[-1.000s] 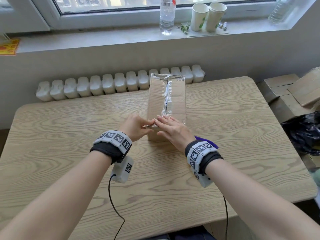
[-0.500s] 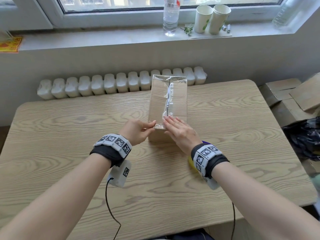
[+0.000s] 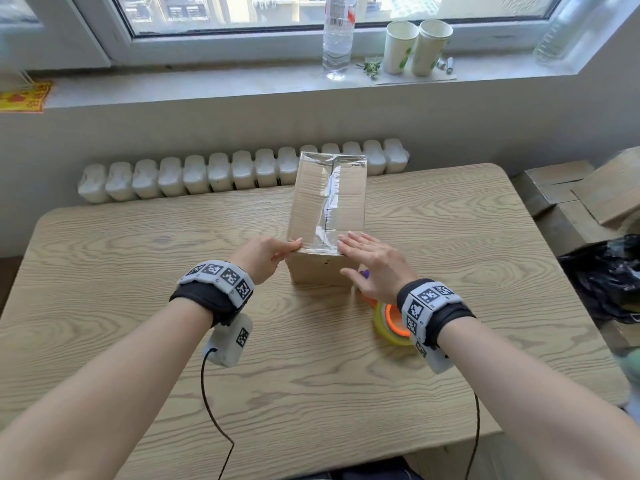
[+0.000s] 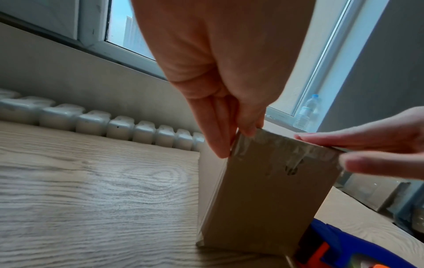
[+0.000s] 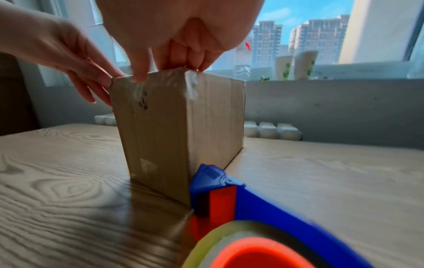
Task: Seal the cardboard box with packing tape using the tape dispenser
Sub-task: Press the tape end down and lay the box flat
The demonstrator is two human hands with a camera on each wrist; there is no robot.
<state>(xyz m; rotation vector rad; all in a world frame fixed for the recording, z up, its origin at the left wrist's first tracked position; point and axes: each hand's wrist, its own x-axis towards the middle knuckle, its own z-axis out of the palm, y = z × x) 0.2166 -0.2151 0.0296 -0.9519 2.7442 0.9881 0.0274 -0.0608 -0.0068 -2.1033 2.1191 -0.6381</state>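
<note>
A tall cardboard box (image 3: 311,209) stands in the middle of the wooden table (image 3: 138,271), and shiny clear tape (image 3: 329,202) covers its top. My left hand (image 3: 289,249) is at the near left top corner, thumb on the top edge and fingers straight down the left side (image 4: 220,145). My right hand (image 3: 349,256) lies flat on the near right top corner, with its thumb down the front face. The blue tape dispenser (image 3: 388,322), with an orange core and a yellowish roll, lies on the table under my right wrist; in the right wrist view the dispenser (image 5: 252,208) stands against the box (image 5: 165,130).
A white radiator (image 3: 235,174) runs behind the table's far edge. On the windowsill stand a water bottle (image 3: 337,36) and two paper cups (image 3: 417,46). Stacked cardboard boxes (image 3: 571,192) and a black bag (image 3: 609,275) lie right of the table.
My hands have slid apart along the box's near top edge, from the middle out to the two corners. The tape dispenser now shows under my right wrist.
</note>
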